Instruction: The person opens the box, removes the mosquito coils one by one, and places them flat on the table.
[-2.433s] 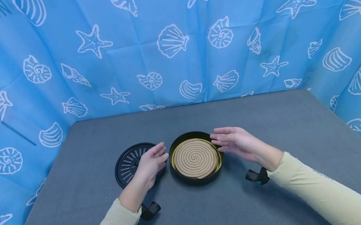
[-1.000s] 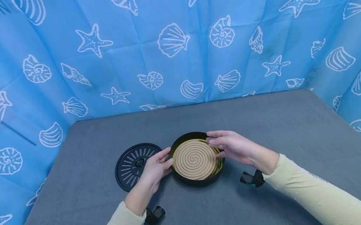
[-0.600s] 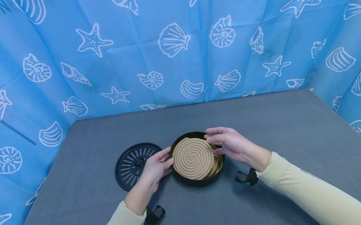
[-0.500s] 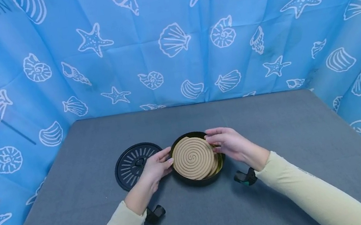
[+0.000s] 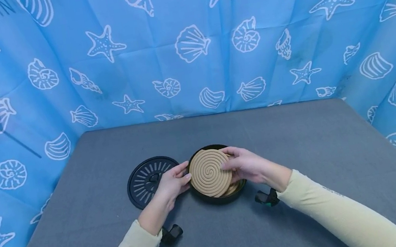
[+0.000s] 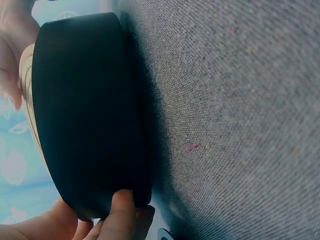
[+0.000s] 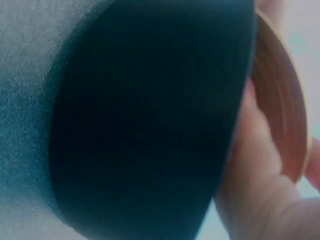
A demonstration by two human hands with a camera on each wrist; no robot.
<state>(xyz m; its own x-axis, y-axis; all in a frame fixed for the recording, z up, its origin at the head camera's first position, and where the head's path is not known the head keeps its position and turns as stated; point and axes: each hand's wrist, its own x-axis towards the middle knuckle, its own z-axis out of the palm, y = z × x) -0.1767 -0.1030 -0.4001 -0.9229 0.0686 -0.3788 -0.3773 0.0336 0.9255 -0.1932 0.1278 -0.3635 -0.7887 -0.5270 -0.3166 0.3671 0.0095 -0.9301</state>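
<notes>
A round black tin point(image 5: 220, 199) stands on the table with tan spiral mosquito coils inside. My right hand point(image 5: 248, 166) pinches the top mosquito coil point(image 5: 209, 172) at its right edge, thumb on the upper face and fingers beneath. In the right wrist view, this coil point(image 7: 282, 100) is tilted up above the tin's rim, and fingers reach inside the wall. Another coil point(image 5: 233, 188) shows below it. My left hand point(image 5: 170, 186) holds the left side of the tin; in the left wrist view, its fingers point(image 6: 120, 215) lie against the black wall point(image 6: 90, 110).
A black slotted lid point(image 5: 142, 187) with a small central knob lies left of the tin, partly under my left hand. The grey cloth-covered table point(image 5: 283, 128) ends at a blue shell-patterned curtain point(image 5: 158, 61). Black cameras are strapped to both wrists.
My left hand came to the tin's side and stayed. The right hand moved in leftward; the top coil shifted left and lifted at its right edge, and the thumb now lies on it.
</notes>
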